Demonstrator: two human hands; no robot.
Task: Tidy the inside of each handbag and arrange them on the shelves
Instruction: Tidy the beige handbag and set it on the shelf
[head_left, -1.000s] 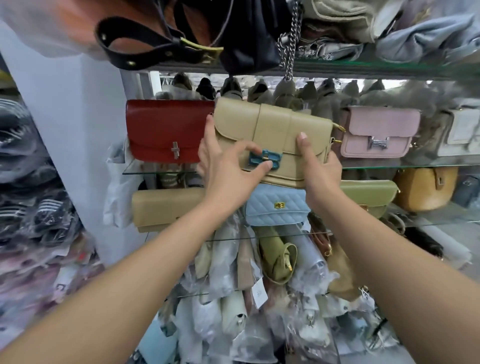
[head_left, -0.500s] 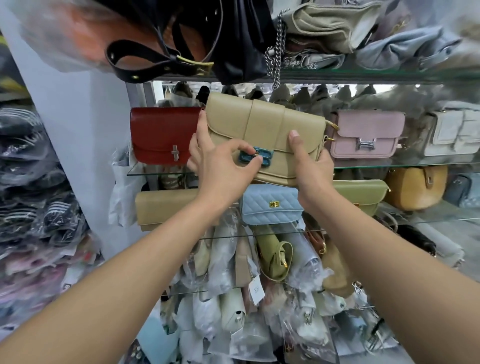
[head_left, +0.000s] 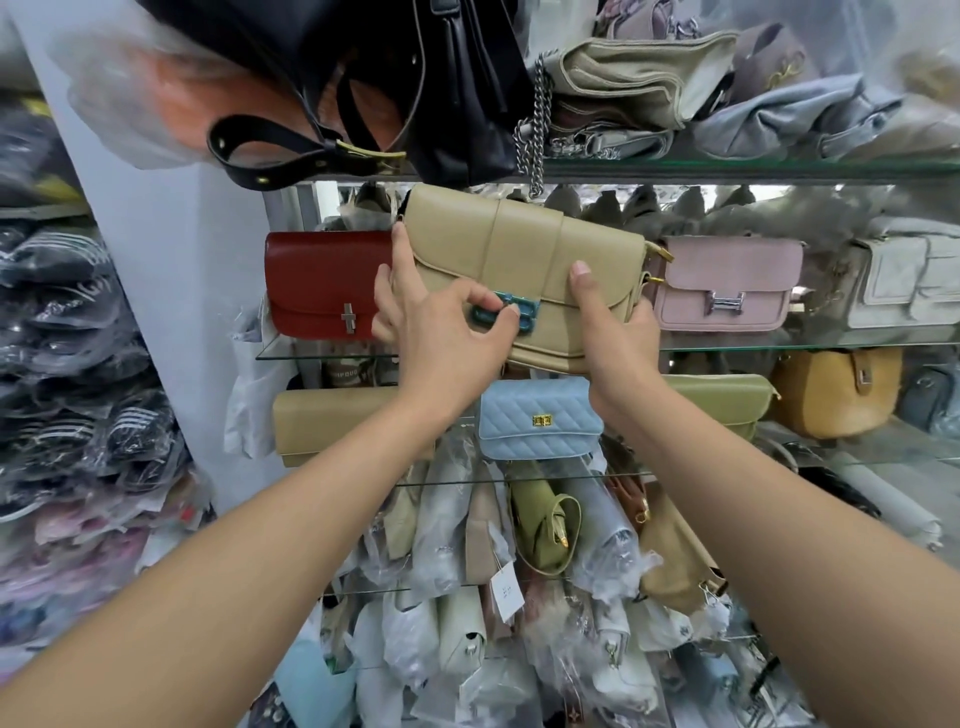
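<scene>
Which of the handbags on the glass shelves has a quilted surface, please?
The light blue bag, one shelf below the beige bag being held. It has diamond stitching and a gold clasp; its neighbours look smooth.

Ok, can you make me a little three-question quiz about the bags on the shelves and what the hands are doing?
1. True or false: the left hand pinches the teal clasp of the beige leather flap handbag.
2. Which bag sits straight to the left of that beige handbag? A) dark red leather flap bag with a silver clasp B) pale blue quilted bag C) mustard yellow bag
3. Fill in: the pale blue quilted bag has a ___ coloured clasp.

Key: 1 true; the right hand holds the bag's other end. 2 A, the dark red leather flap bag on the glass shelf. 3 gold.
</scene>
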